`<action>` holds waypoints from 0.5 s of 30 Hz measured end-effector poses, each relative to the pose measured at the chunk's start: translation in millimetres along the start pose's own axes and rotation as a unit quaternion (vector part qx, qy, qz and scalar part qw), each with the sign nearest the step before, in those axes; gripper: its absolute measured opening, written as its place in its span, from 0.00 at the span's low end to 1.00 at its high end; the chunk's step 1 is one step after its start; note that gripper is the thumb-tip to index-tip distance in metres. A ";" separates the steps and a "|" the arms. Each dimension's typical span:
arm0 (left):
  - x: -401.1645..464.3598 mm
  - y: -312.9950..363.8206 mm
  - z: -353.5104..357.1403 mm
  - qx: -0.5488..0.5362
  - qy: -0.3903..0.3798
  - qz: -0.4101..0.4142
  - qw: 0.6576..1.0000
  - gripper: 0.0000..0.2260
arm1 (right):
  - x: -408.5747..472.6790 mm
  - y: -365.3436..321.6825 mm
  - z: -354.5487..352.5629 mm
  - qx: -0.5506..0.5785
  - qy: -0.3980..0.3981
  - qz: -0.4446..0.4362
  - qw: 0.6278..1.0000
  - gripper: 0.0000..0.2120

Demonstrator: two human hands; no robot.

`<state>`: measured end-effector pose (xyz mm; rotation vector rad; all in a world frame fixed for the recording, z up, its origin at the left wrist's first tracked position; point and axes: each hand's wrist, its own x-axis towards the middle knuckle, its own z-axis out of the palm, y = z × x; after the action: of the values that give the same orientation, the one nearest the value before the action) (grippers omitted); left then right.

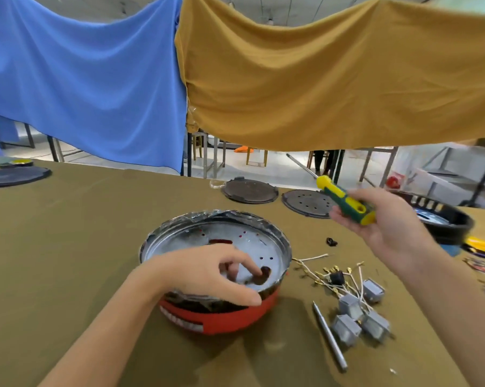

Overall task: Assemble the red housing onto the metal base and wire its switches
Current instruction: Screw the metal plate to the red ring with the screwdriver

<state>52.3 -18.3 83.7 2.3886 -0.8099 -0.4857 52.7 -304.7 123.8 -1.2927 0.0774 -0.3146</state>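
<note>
Gripping the near rim of the round assembly, the left hand (208, 272) has its thumb pressed over the outer edge while its fingers curl down onto the metal base (216, 241), the index fingertip at a dark hole in the plate. That shiny, perforated base sits inside the red housing (221, 317), which stands on the olive-brown table (68, 233) just in front of the person, near the middle of the view. At the far left edge of the table lies a dark round plate (15, 175). Behind the assembly, toward the far edge, two more dark discs lie side by side: a plain one (249, 191) and, to its right, a perforated one (308, 203). To the right of the housing, a bundle of white wires with brass terminals (328, 272) is spread on the cloth, joined to a small black switch (337, 277) and several grey boxy switches (358, 317). A slim metal rod (329, 336) lies just left of those grey parts. Raised above them, the right hand (386, 219) holds a green and yellow screwdriver (344, 199) loosely across the palm, fingers curled under the handle, the shaft pointing up and away to the left. Beyond that hand sits a black round basket (453, 222). Overhead hang a blue cloth (82, 79) and a mustard cloth (333, 79).
</note>
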 end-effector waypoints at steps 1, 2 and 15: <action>0.2 1.7 1.6 0.002 -0.028 -0.004 1.000 0.23 | -4.5 8.0 -7.9 0.016 -0.020 0.052 0.998 0.08; 0.3 3.7 3.3 0.002 -0.048 -0.008 0.999 0.23 | -9.1 16.9 -14.8 0.025 -0.038 0.093 0.995 0.13; 11.6 5.0 18.9 0.260 0.064 -0.164 0.949 0.27 | -25.4 38.2 -42.1 -0.326 -0.122 0.163 0.923 0.11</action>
<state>49.4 -36.5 70.3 3.0337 -0.5242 -0.2554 25.8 -327.9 72.6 -1.9380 0.1949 0.1848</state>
